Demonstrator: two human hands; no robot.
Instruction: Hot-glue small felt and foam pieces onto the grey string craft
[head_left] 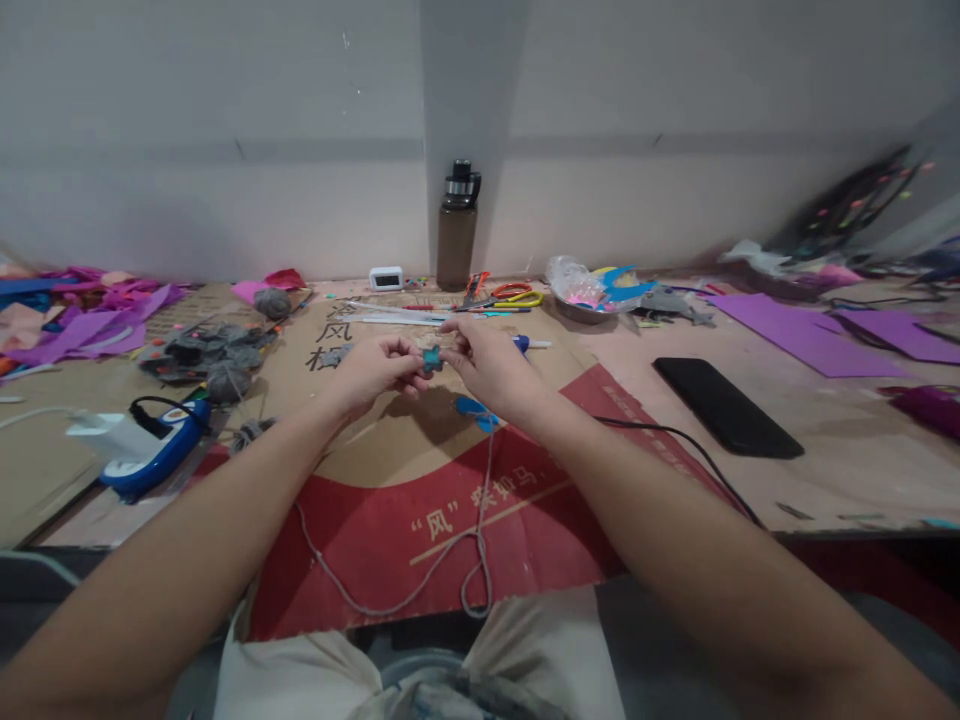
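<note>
My left hand (381, 370) pinches a small teal piece with wavy edges (433, 360) above the cardboard sheet (382, 440). From the other side, the thumb and fingertips of my right hand (491, 368) close on the same piece. A blue cut-out piece (474, 408) lies just below my right hand, partly covered by it. Grey yarn (480, 560) runs down from near that blue piece, loops over the red part of the cardboard and goes up to the left. What the teal piece is made of is too small to tell.
Balls of grey yarn (227, 381) and a blue power strip (161, 455) are on the left. Behind my hands stand a bottle (457, 235) and a small white clock (387, 278), with scissors (517, 297) and a bowl (585, 310) nearby. A black phone (726, 405) lies right.
</note>
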